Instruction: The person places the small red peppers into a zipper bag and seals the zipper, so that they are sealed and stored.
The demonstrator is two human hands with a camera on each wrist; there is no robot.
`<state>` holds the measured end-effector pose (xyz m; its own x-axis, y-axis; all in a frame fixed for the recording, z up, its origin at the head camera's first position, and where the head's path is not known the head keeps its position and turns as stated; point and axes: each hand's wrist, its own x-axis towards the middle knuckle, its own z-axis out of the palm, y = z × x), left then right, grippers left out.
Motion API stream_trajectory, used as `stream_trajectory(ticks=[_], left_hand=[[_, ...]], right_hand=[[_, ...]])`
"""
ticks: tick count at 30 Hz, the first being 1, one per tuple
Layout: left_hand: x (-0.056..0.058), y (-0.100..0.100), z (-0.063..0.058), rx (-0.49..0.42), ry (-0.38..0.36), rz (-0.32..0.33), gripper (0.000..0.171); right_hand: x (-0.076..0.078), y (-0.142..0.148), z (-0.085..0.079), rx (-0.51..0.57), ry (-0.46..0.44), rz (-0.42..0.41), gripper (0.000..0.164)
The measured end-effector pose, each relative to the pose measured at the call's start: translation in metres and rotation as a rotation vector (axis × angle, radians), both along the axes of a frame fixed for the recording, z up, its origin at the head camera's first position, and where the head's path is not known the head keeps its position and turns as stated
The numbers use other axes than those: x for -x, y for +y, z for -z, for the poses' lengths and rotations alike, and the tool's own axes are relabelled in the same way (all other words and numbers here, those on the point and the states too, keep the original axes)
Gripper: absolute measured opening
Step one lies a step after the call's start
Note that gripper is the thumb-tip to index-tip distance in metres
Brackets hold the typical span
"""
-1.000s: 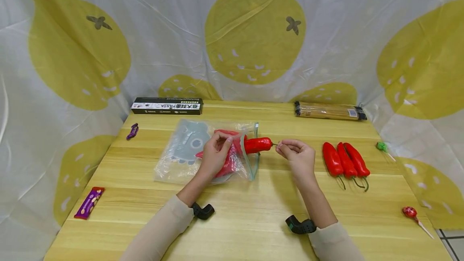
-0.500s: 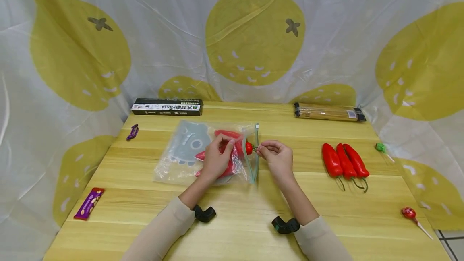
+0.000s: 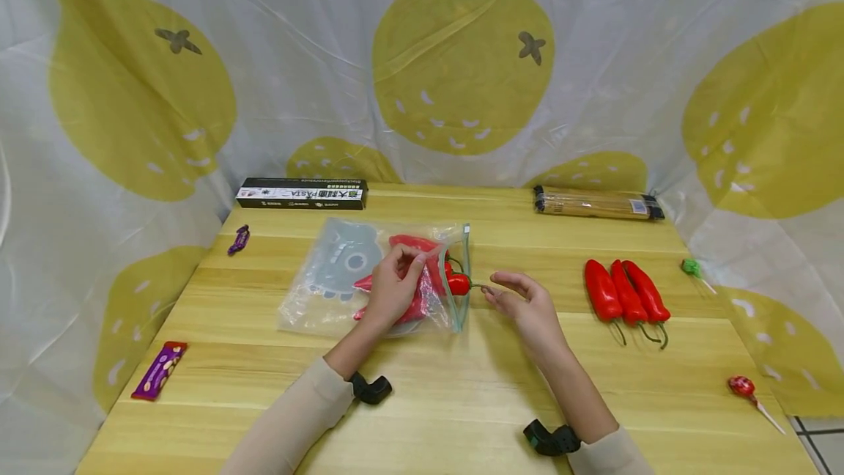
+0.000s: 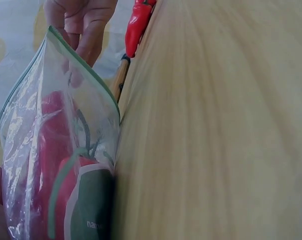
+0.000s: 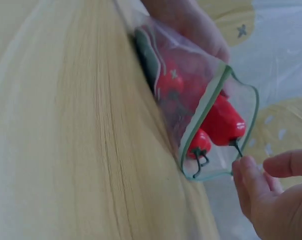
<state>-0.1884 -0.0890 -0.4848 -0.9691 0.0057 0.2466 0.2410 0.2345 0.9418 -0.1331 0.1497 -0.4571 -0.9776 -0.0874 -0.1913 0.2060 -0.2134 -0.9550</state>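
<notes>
My left hand [image 3: 392, 286] has the bag [image 3: 310, 317] pinched near its mouth; right hand's [image 3: 527, 306] thumb and fingers are apart, pepper's [image 3: 459, 284] stem right at the tips, tho idk if they're touching it. Pepper's in the mouth, body inside, stem poking past the edge. Risk imo: w/o a proper grip on the stem, it could slide out if the bag tips. If my left slips, the mouth prob sags and snags the stem. Might also jam vs the other peppers [image 5: 199, 142] in there. Looks-wise, fwiw: bright red, super glossy, blunt rounded stem end, thin dark stem.
</notes>
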Motion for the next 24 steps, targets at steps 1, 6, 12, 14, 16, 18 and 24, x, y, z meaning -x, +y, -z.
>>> stream_trajectory(ticks=[1, 6, 12, 14, 16, 18, 24], left_hand=[[0.0, 0.0, 0.0, 0.0, -0.002, -0.003, 0.017], [-0.001, -0.001, -0.001, -0.01, -0.011, -0.003, 0.017], [-0.001, -0.002, 0.0, -0.01, -0.027, 0.002, 0.016], [-0.001, -0.002, -0.001, -0.01, -0.026, -0.003, 0.015], [-0.001, -0.002, -0.001, -0.004, -0.024, -0.006, 0.015], [-0.002, -0.002, -0.002, 0.012, -0.016, -0.01, 0.015], [-0.003, -0.001, -0.004, 0.095, 0.025, -0.031, 0.013]], right_hand=[[-0.001, 0.001, 0.001, 0.002, -0.009, 0.0, 0.037], [-0.007, 0.003, 0.003, 0.071, -0.032, 0.023, 0.036], [-0.015, 0.003, -0.001, 0.171, -0.033, 0.057, 0.032], [-0.018, 0.001, -0.002, 0.17, -0.03, 0.049, 0.032], [-0.019, -0.002, -0.003, 0.16, -0.026, 0.048, 0.032], [-0.02, -0.006, -0.004, 0.131, -0.01, 0.05, 0.031], [-0.015, -0.018, -0.002, 0.094, 0.04, 0.041, 0.03]])
